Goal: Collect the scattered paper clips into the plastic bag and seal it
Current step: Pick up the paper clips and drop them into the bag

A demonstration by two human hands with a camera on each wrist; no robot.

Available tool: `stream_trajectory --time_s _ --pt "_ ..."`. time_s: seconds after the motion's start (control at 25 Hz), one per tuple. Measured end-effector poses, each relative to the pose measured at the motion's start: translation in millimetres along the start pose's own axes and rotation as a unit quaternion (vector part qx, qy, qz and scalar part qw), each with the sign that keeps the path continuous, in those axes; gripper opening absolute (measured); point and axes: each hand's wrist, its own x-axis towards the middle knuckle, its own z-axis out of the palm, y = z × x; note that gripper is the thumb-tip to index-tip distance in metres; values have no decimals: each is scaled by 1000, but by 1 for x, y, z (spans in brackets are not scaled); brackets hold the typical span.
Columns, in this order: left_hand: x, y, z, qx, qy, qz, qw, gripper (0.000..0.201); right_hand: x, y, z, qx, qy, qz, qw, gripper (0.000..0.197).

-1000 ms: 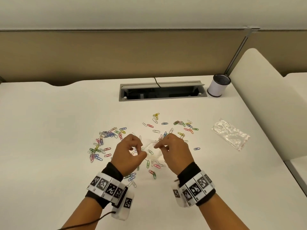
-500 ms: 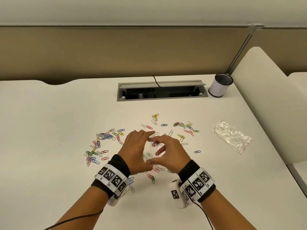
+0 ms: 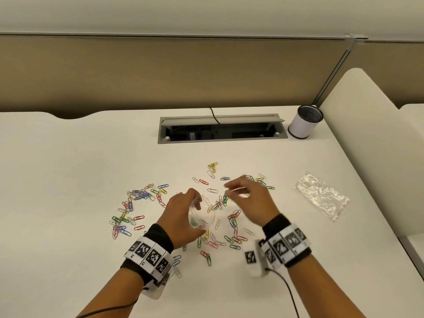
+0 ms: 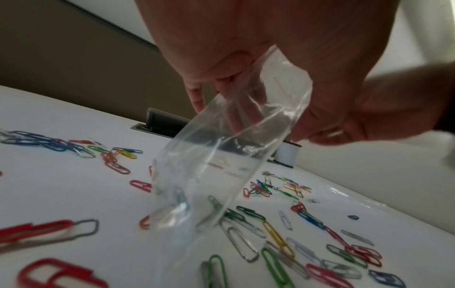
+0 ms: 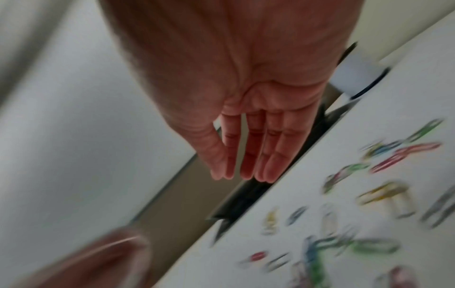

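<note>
Left hand (image 3: 181,216) grips clear plastic bag (image 4: 221,155), mouth open, above paper clips (image 3: 137,198) mid-desk (image 3: 68,168) — right hand (image 3: 250,203) flat-fingered, empty. No legible writing.

This is an office: a long white desk (image 3: 68,180) backs onto a low tan partition (image 3: 183,72) with a metal trim along its top; set into the desk is a grey cable hatch (image 3: 221,138) with its flap raised and a black cord (image 3: 214,115) running down into it. A white mesh-topped pen cup (image 3: 302,125) stands beside the hatch; coloured paper clips (image 3: 137,196) lie scattered over the desk; a cream padded divider (image 3: 367,134) closes off the right side.
</note>
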Motion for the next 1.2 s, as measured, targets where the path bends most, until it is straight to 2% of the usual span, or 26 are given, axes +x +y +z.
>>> stream_trajectory --time_s 0.08,0.16,0.24,0.44,0.56,0.64,0.8,0.96,1.04,1.2 --pt "-2 -1 -4 -16 10 -16 1000 53 27 31 -18 -124 36 61 990 26" --pt "-4 -1 -6 -28 22 -21 999 53 46 63 -27 -245 1 139 960 51" --pt "-5 1 -6 -39 23 -27 999 54 53 83 -24 -261 -27 174 949 71" --pt "-9 5 -2 -47 6 -50 998 57 27 82 3 -251 -72 117 958 86" --pt "-10 8 1 -53 2 -54 997 57 1 74 22 -273 -110 84 952 100" --pt "-11 11 3 -62 1 -57 996 57 -13 72 33 -300 -117 71 944 94" --pt "-12 18 9 -75 -2 -63 995 57 -26 75 47 -340 -71 7 938 52" --pt "-16 22 15 -77 -9 -69 995 57 -28 76 48 -355 -52 -37 933 32" --pt "-19 23 18 -79 -14 -70 994 58 -26 72 44 -352 -44 -26 935 23" --pt "-26 24 19 -78 -14 -71 994 58 -25 65 31 -267 6 25 963 13"
